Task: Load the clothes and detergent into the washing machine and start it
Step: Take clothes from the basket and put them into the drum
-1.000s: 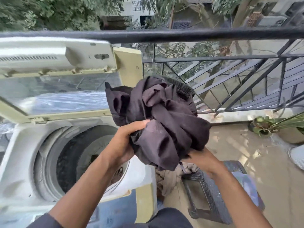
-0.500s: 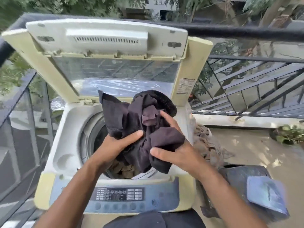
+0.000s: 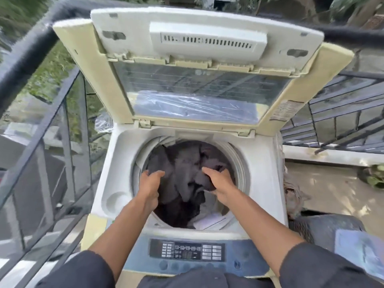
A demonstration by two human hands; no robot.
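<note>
Both hands (image 3: 182, 183) press clothes (image 3: 182, 169) drumward

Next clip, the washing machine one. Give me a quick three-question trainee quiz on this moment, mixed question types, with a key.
1. True or false: the washer lid is closed.
2. Where is the dark garment now? A) on the floor B) inside the drum C) draped over the railing
3. Which hands are reaching into the drum?

Key:
1. False; it stands open.
2. B.
3. Both: the left hand and the right hand are on the garment.
</note>
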